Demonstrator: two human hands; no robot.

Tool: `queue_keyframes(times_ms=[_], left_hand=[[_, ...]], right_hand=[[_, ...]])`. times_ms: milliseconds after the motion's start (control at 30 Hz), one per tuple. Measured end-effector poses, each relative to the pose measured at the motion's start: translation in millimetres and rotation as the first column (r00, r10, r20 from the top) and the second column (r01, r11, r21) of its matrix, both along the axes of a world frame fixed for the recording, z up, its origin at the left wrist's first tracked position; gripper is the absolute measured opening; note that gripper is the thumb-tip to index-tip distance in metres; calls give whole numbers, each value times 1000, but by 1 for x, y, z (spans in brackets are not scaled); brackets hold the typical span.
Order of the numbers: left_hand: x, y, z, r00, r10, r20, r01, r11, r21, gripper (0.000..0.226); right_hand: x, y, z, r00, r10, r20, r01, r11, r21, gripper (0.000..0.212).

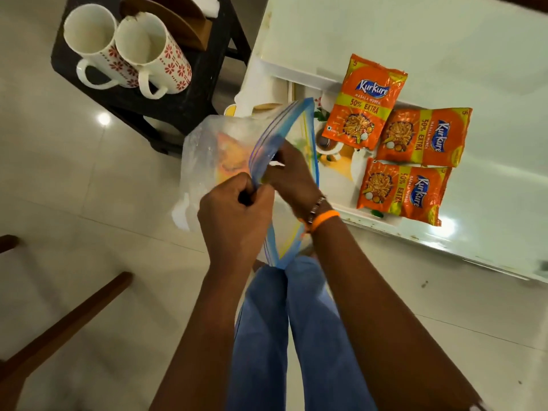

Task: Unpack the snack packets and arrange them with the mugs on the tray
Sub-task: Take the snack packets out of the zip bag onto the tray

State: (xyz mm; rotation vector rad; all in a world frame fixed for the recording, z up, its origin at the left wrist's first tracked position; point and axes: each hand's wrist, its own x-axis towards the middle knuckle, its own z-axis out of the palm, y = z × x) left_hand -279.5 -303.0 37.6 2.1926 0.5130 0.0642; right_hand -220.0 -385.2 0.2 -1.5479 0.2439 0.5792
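Three orange snack packets lie on the printed tray (pixel 335 173) on the pale table: one (pixel 366 102) at the back, one (pixel 424 137) to the right, one (pixel 401 191) at the front. Over the floor I hold a clear zip bag (pixel 219 149) with a blue seal; something orange shows blurred inside. My left hand (pixel 235 216) pinches the bag's rim. My right hand (pixel 289 173) reaches into the bag's mouth, its fingers hidden inside. Two white mugs with red flowers, one (pixel 95 46) on the left and one (pixel 154 54) beside it, stand on a dark stool (pixel 184 96) at the upper left.
Brown wooden plates in a holder (pixel 178 19) sit behind the mugs. The table's white top (pixel 444 40) stretches right of the tray. A wooden chair leg (pixel 68 321) crosses the tiled floor at the lower left. My legs in blue jeans are below the bag.
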Motion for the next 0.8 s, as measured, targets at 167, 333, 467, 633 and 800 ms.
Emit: queue_keyframes(times_ms=[167,333,467,633,800], left_hand=[[5,-3,-5,1000,22,-8,-21,999,42,28],[4,-8,-6,998,58,-6,-57,994,98,29],[1,-15,-8,999,44,-21,-42,996,81,33],[-3,-23,-15,1000,3,-21,-2,998,63,33],[3,-30,-15,998,-38,-58,33,995,-94,29]], right_hand=[[-19,-97,1,972,-234,16,230,964,135,26],[-17,-157,-4,864,-503,8,503,864,7,32],[-3,-168,-33,866,-478,-147,449,873,-189,36],[15,-137,-67,960,-234,-155,149,893,-425,47],[-16,-114,-56,985,-40,168,159,593,-790,72]])
